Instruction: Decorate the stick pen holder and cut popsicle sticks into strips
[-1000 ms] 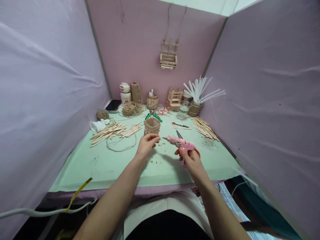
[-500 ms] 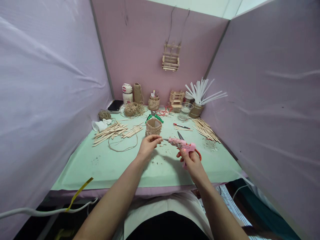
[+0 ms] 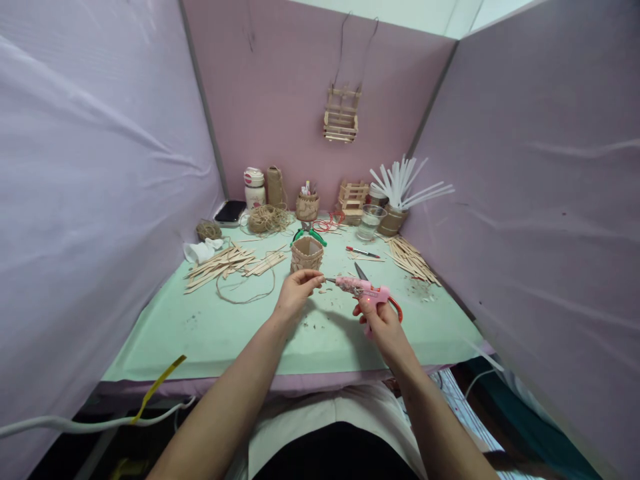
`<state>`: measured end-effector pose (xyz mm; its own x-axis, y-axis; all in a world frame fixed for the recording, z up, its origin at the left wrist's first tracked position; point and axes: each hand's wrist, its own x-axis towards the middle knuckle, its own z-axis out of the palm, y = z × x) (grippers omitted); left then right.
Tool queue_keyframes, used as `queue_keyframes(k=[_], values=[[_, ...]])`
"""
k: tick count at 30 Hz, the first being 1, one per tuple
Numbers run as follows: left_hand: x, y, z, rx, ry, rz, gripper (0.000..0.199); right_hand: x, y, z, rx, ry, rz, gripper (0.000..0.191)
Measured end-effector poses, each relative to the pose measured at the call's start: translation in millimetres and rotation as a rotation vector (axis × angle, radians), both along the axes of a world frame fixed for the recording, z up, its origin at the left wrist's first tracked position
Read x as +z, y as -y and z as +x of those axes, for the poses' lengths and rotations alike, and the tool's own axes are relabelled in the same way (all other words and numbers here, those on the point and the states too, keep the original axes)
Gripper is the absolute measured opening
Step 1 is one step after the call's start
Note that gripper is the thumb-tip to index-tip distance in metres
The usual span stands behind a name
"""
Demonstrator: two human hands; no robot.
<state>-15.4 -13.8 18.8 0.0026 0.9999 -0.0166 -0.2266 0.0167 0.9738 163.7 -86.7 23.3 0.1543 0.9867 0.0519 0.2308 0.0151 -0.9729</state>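
Observation:
My right hand [image 3: 379, 315] is wrapped round the grip of a pink glue gun [image 3: 356, 287], whose nozzle points left. The nozzle tip is right at the fingertips of my left hand [image 3: 301, 288]. Those fingers are pinched together on something too small to make out. Just beyond the left hand stands a small box covered in craft sticks [image 3: 307, 255], upright and open at the top. Scissors with orange-red handles [image 3: 397, 310] lie partly hidden behind the glue gun.
Loose craft sticks [image 3: 220, 263] lie at left, with more sticks [image 3: 413, 260] at right. Green-handled pliers [image 3: 309, 233], a red pen [image 3: 363, 252] and a clear cup of water [image 3: 371, 223] stand or lie farther back. Twine [image 3: 267, 219] and glue sticks in a pot [image 3: 393, 220] line the rear.
The glue gun has shifted very slightly left, its nozzle now closer to the left fingertips. Both hands otherwise keep the same hold.

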Motion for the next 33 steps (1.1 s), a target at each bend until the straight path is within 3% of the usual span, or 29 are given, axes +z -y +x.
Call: queue_keyframes(k=[28, 33], values=[[0.7, -1.6, -1.0, 0.047, 0.03, 0.021, 0.026, -9.0, 0.3, 2.8, 0.017, -0.007, -0.041, 0.043], [1.8, -2.7, -2.4, 0.095, 0.089, 0.018, 0.032, -8.5, -8.4, 22.8, -0.071, -0.01, -0.07, 0.051]])
